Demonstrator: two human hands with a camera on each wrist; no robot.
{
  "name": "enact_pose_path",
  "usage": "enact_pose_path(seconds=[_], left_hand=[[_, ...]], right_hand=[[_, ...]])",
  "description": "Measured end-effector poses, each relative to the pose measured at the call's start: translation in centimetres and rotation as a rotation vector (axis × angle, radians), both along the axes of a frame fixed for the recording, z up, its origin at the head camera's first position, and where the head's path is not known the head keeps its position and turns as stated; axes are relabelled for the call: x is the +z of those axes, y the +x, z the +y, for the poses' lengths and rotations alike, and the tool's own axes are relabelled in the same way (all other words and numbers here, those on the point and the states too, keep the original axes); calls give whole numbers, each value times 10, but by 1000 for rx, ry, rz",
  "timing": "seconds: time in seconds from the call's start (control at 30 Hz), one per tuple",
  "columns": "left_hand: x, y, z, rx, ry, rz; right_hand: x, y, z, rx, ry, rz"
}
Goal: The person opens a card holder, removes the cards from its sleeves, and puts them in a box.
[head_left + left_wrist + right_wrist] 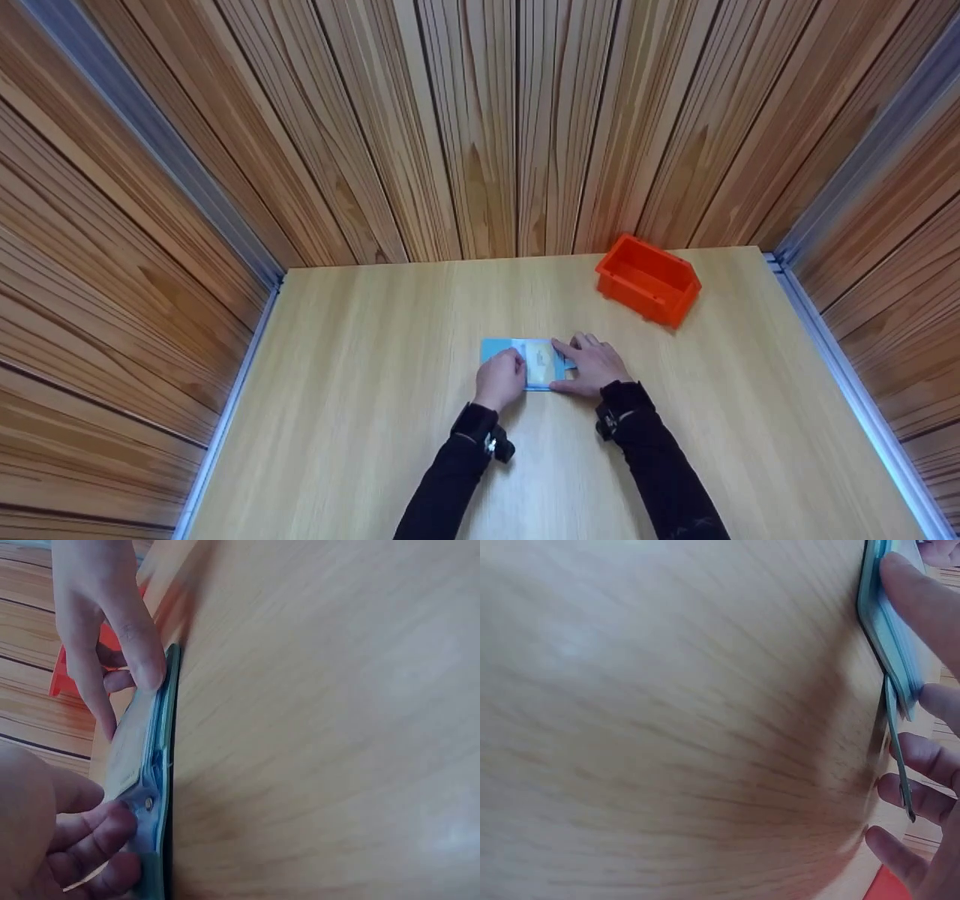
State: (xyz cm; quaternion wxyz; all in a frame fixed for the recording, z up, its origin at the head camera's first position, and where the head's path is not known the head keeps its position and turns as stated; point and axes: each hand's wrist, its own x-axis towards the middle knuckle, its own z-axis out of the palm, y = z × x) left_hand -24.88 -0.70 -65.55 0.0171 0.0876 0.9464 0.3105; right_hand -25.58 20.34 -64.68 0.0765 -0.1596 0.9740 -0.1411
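Note:
A light blue card holder (496,346) lies opened on the table, with a stack of clear plastic sleeves on its right half. Through the top sleeve a pale card (540,361) shows. My left hand (500,379) has its fingers curled at the inner edge of the sleeves, pinching there close to a small metal snap (148,803). On the other side my right hand (592,366) is spread, thumb on the near edge and index finger at the far edge. A narrow strap (898,754) sticks out from the cover beneath the right fingers.
Behind and to the right, an orange bin (649,281) stands on the light wood table (360,390). Wood-plank walls (480,135) with metal corner rails enclose the table at the back and sides.

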Motion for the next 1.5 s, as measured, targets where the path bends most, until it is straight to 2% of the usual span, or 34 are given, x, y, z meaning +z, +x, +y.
enact_pose_path(seconds=[0.1, 0.17, 0.37, 0.47, 0.7, 0.87, 0.97, 1.33, 1.5], left_hand=[[3, -1, 3, 28, -25, -15], [5, -3, 4, 48, -10, -49], [8, -11, 2, 125, 162, -252], [10, -12, 1, 130, 188, -296], [10, -9, 4, 137, 142, -299], [9, -8, 5, 140, 102, -231], [9, -7, 5, 140, 90, -216], [9, -6, 3, 158, 136, -221], [10, -7, -2, 170, 211, -252]], right_hand=[[0, 0, 0, 5, 8, 9], [0, -1, 0, 4, 12, 6], [-1, -2, -1, -4, 5, -19], [-2, -2, 0, -2, 2, -14], [-5, -3, 0, 14, 2, -7], [-4, -4, 0, 5, -17, -9], [-3, -4, 0, 3, -18, -19], [-5, -4, 1, -9, -8, -28], [-7, -4, 3, -8, 8, -16]])
